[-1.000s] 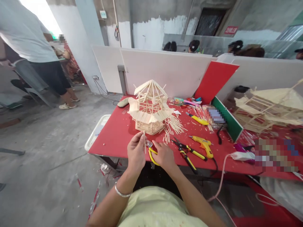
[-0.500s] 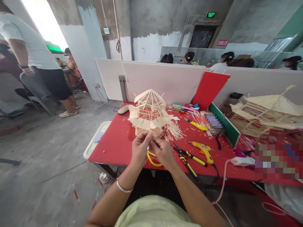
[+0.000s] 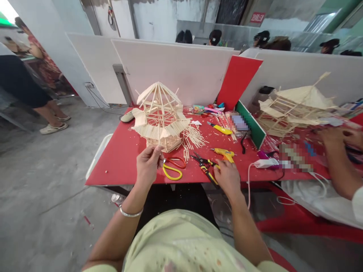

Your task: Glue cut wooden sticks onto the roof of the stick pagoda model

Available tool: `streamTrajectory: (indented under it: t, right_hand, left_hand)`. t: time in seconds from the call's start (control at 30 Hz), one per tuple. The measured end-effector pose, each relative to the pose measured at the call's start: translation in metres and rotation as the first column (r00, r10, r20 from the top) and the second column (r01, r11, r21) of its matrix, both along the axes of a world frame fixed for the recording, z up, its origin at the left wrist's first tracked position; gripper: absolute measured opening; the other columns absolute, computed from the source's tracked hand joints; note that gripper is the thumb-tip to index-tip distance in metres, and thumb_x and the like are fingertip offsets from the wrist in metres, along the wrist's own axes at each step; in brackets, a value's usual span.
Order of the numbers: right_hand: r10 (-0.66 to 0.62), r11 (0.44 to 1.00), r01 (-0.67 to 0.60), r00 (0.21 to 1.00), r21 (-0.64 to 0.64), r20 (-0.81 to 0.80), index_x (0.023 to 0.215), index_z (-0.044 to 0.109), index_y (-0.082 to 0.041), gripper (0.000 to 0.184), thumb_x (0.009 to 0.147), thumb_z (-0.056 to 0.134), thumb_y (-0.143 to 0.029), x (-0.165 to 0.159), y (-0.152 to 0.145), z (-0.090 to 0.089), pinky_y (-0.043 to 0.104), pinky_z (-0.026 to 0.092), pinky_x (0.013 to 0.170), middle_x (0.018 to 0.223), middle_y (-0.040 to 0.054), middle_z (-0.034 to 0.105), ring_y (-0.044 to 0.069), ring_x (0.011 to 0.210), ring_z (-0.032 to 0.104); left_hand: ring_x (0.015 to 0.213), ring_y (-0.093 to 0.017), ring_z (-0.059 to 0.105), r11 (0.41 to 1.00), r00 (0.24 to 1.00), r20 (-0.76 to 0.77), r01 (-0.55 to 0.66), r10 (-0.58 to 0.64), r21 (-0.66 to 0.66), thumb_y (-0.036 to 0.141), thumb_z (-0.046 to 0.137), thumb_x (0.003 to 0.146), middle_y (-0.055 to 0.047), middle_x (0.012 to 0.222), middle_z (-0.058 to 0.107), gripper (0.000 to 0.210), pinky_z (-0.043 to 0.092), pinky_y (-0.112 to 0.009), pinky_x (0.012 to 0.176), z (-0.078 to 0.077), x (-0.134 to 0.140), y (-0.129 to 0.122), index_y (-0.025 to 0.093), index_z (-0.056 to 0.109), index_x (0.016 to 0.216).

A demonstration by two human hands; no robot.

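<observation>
Nearest, along the front of the red desk (image 3: pixel 120 163), two hands, well apart. In the left hand (image 3: pixel 147 162), thumb and fingertips pressed together, apparently on a thin stick (image 3: pixel 159 143), upright and mostly hidden. Low over the handle ends of the black-and-yellow pliers (image 3: pixel 203 162), the right hand (image 3: pixel 227 177), knuckles up, fingers bent; impossible to tell if closed on anything beneath. Between the hands, scissors (image 3: pixel 170 167) with one red and one yellow loop, blade end hidden by the left hand. Just past the right fingertips, far closer to that grip than to the left one, a yellow glue gun (image 3: pixel 225 152): barrel across the desk, nozzle to the left, handle toward the right hand and partly under it. Directly beyond the left grip, a tiered stick model (image 3: pixel 154 130), upright on the desk; to its right, a fan of loose sticks (image 3: pixel 195 136), then a yellow knife (image 3: pixel 223 130). Farther off, a leaning red board (image 3: pixel 240 81) before a white partition (image 3: pixel 176 71).
</observation>
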State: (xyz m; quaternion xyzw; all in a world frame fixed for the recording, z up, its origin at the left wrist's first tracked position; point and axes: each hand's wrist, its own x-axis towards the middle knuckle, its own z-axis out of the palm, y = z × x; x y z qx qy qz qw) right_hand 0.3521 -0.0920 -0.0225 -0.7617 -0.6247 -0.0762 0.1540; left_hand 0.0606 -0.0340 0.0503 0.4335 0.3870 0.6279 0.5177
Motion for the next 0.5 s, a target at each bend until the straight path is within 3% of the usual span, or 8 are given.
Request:
streamTrajectory:
  t: [0.07,0.17,0.37,0.5]
  right_hand:
    - [-0.011,0.999,0.013,0.998,-0.032,0.06,0.126,0.062,-0.013,0.04,0.091,0.049,-0.024,0.018,-0.002,-0.01,0.037,0.042,0.09,0.114,0.0165,0.065,0.028,0.107,0.056]
    - [0.026,0.999,-0.024,0.998,-0.042,0.052,0.126,0.063,-0.017,0.038,0.092,0.048,-0.025,0.018,-0.002,-0.017,0.035,0.042,0.088,0.111,0.0134,0.066,0.025,0.104,0.056]
    - [0.075,0.997,-0.074,0.997,-0.031,0.021,0.118,0.068,-0.022,0.033,0.094,0.045,-0.026,0.002,0.005,-0.018,0.031,0.04,0.091,0.11,0.0084,0.067,0.021,0.102,0.056]
    - [-0.018,1.0,0.017,1.0,0.011,0.008,0.124,0.065,-0.021,0.038,0.094,0.042,-0.027,0.026,0.007,-0.014,0.034,0.042,0.092,0.116,0.0112,0.065,0.023,0.107,0.056]
  left_hand:
    - [0.044,-0.007,0.051,0.999,0.999,0.026,0.03,-0.029,-0.014,0.041,0.074,0.081,0.001,0.061,0.058,0.028,0.036,-0.019,0.039,-0.003,0.005,0.0,0.015,0.072,0.089]
    - [0.048,-0.007,0.053,0.995,0.994,0.065,0.087,-0.084,-0.044,0.038,0.077,0.078,0.0,0.067,0.061,0.028,0.038,-0.019,0.04,-0.007,0.014,-0.003,0.015,0.072,0.093]
    - [0.046,-0.007,0.05,0.987,0.993,0.057,0.106,-0.1,-0.12,0.037,0.082,0.071,0.001,0.061,0.06,0.03,0.035,-0.018,0.039,-0.011,0.028,-0.011,0.014,0.072,0.088]
    - [0.046,-0.007,0.05,0.982,0.994,0.055,0.103,-0.096,-0.158,0.036,0.083,0.069,0.0,0.061,0.061,0.032,0.035,-0.018,0.039,-0.012,0.034,-0.012,0.013,0.073,0.089]
